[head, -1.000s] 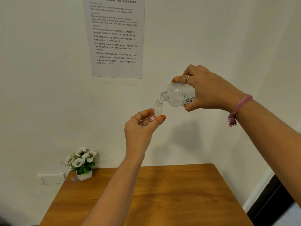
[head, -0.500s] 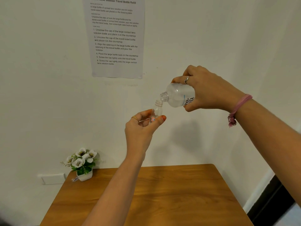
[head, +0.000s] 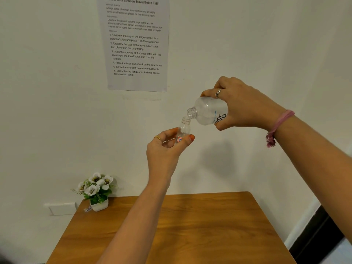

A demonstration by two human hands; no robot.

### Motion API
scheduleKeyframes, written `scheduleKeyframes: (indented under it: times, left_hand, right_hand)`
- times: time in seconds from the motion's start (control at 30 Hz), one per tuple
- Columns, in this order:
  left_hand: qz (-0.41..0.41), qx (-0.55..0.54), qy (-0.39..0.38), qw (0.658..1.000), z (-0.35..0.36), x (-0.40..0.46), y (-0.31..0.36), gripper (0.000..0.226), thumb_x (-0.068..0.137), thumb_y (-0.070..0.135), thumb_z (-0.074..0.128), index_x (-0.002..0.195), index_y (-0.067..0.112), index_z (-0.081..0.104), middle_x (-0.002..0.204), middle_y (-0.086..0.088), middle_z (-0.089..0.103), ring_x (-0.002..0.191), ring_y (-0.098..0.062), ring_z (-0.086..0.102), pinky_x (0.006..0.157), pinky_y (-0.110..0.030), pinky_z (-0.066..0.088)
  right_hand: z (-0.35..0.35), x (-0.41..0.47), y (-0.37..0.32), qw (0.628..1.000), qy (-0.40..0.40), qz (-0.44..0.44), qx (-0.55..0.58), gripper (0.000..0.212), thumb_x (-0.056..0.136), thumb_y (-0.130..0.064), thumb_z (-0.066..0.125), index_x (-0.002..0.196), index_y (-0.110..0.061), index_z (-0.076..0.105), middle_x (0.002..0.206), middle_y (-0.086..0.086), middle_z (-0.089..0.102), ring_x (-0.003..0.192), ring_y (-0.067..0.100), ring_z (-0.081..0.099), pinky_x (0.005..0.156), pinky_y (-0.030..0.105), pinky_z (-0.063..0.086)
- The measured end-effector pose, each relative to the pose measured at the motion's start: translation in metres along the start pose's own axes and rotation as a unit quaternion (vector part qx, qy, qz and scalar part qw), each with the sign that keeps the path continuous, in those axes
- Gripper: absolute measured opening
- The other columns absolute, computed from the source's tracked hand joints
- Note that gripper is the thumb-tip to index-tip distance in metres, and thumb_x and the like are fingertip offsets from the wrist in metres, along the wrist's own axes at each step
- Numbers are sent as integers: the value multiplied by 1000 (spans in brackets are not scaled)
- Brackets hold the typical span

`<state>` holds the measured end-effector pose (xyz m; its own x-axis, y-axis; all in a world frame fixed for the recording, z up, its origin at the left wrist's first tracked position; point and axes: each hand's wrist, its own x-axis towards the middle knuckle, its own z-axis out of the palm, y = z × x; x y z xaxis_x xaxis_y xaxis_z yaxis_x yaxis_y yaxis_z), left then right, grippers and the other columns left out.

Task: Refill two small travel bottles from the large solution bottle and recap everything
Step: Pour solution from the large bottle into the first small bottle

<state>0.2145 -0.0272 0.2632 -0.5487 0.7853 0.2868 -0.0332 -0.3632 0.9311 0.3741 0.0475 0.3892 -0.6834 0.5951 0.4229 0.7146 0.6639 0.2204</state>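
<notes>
One small uncapped travel bottle (head: pixel 184 128) stands upright in the air, pinched by the left hand (head: pixel 165 149), while the right hand (head: pixel 245 107) grips one large bottle (head: pixel 208 111) tipped mouth-to-mouth above it, over one desk (head: pixel 190 235) bearing one flowerpot (head: pixel 99 205).

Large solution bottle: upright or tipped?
Tipped: the large solution bottle lies nearly sideways in the right hand, uncapped neck over the travel bottle.
</notes>
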Motion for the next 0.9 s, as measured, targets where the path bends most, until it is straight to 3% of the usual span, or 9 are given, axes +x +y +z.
scheduleKeyframes:
  times: [0.33, 0.5, 0.9]
  left_hand:
    - [2, 7, 1, 1000, 2, -1, 1, 44, 67, 21, 86, 107, 14, 69, 85, 11, 73, 78, -2, 71, 67, -12, 54]
    - [1, 9, 1, 1000, 2, -1, 0, 45, 67, 22, 86, 107, 13, 70, 86, 10, 74, 79, -4, 71, 69, -13, 54]
    - [5, 14, 2, 1000, 1, -1, 1, 45, 67, 23, 86, 108, 14, 70, 88, 8, 75, 79, -3, 71, 71, -16, 55]
  right_hand:
    - [-1, 0, 2, 1000, 4, -1, 0, 78, 66, -33, 76, 137, -32, 43, 119, -2, 45, 106, 19, 42, 72, 28, 37]
    - [-1, -1, 1, 1000, 5, -4, -1, 79, 66, -33, 76, 137, -31, 44, 119, -1, 46, 106, 20, 43, 76, 32, 45]
    - [-1, 0, 2, 1000, 6, -6, -3, 79, 66, -33, 76, 137, -32, 43, 118, 0, 45, 108, 21, 43, 74, 30, 42]
